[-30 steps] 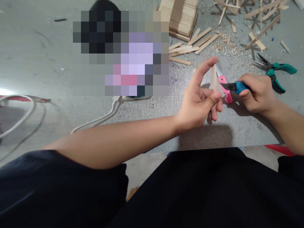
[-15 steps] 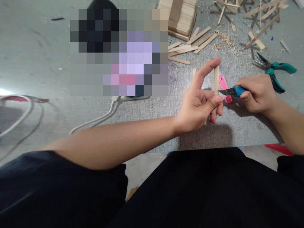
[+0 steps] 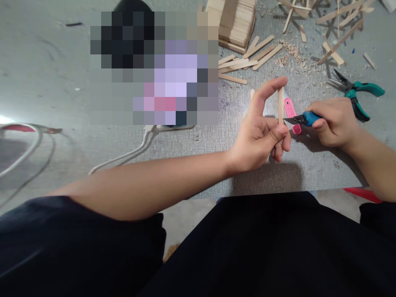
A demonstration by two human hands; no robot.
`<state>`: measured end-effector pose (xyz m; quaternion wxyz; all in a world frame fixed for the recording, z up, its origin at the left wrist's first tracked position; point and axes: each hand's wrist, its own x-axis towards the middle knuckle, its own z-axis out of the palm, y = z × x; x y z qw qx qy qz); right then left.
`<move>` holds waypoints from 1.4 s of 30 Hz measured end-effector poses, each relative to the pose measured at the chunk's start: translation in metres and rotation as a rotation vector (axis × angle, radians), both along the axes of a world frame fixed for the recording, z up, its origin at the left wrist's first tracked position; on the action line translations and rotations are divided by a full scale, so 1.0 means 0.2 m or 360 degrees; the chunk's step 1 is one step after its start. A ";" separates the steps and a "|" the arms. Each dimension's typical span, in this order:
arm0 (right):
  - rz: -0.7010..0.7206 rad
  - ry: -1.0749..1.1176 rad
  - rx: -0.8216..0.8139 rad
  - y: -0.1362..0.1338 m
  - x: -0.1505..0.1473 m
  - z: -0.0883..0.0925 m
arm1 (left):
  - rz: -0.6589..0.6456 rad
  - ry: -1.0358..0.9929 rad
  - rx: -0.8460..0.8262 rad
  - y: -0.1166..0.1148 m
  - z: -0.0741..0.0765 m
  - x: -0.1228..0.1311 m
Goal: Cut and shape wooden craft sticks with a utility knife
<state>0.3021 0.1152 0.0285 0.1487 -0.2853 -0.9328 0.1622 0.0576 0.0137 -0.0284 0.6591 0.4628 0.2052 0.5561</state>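
Note:
Between the index fingertip and the thumb of my left hand (image 3: 262,128) is a wooden craft stick (image 3: 281,104), held lengthwise away from me. My right hand (image 3: 335,121) is wrapped round the blue handle of a utility knife (image 3: 306,119). Its dark blade points left, and the tip meets or nearly meets the stick's edge close to my left thumb. Behind the stick and the knife lies a pink-handled cutter (image 3: 290,109) on the table, partly covered by them.
Teal-handled pliers (image 3: 355,88) lie beyond my right hand. Loose craft sticks (image 3: 238,64), a bundled stack (image 3: 238,24), wood shavings (image 3: 291,53) and joined stick pieces (image 3: 340,24) occupy the far side. A white cable (image 3: 123,157) runs at left, by a pixelated area. The table edge is near my body.
Both hands keep nearly the same pose, with the knife still at the stick's lower part. The whole view has shifted very slightly.

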 end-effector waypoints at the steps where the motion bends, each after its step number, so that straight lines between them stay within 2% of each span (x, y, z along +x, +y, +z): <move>1: 0.0016 -0.0004 -0.0001 0.00 0.00 0.00 | -0.0005 0.0008 0.0028 0.00 0.00 0.00; 8: 0.0110 -0.0062 -0.0049 -0.02 0.00 0.00 | 0.0004 0.0103 0.0175 -0.05 -0.02 -0.01; 15: 0.0199 -0.0024 -0.0114 -0.04 -0.03 -0.01 | 0.0102 0.0159 0.0302 -0.09 -0.02 0.00; 20: 0.0257 0.0010 -0.0118 -0.05 0.00 -0.04 | 0.0171 0.0062 0.0557 -0.09 -0.04 0.02; 25: 0.0215 -0.0082 -0.0249 -0.05 0.02 -0.05 | 0.0265 0.0137 0.0401 -0.09 -0.02 0.03; 31: 0.0157 -0.0159 -0.0357 -0.05 0.01 -0.03 | 0.0277 0.0207 0.0466 -0.09 0.01 0.03; 37: 0.0120 -0.0162 -0.0272 -0.05 0.00 -0.02 | 0.0321 0.0186 0.0497 -0.09 -0.04 0.03; 42: 0.0156 -0.0172 -0.0254 -0.04 0.01 -0.02 | 0.0263 0.0292 0.0359 -0.08 -0.07 0.03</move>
